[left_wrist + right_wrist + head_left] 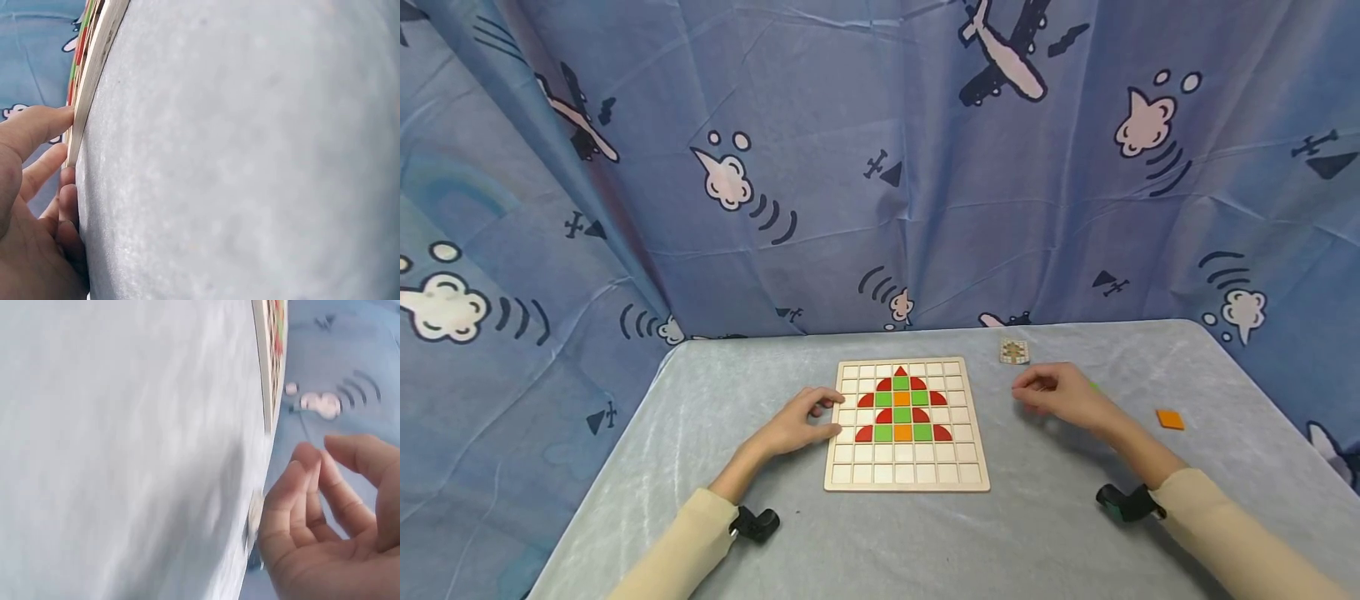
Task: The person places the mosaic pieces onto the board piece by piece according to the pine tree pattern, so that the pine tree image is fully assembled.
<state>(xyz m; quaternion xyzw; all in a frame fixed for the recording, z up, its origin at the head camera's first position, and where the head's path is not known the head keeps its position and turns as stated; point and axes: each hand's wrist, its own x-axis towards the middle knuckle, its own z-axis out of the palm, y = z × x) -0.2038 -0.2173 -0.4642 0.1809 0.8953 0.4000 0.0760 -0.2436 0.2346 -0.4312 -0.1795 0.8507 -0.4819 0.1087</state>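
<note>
My left hand point(793, 425) touches the left edge of a square wooden grid board point(906, 477), with thumb and fingers spread along the rim. On the board, red, green and orange tiles form a tree shape, topped by a red triangle point(901, 372). In the left wrist view, the thumb and fingertips meet the board's side point(94, 78). To the right of the board, my right hand point(1063, 396) hovers over the table, fingers loosely bent. The right wrist view shows no tile between thumb and fingertips. A bit of green point(1095, 386) peeks from behind this hand, mostly hidden.
A small card with a printed grid pattern point(1014, 352) lies beyond the board's right side. An orange square tile point(1170, 419) rests farther right on the grey cloth-covered table point(745, 533). A blue printed curtain point(820, 208) hangs behind the table.
</note>
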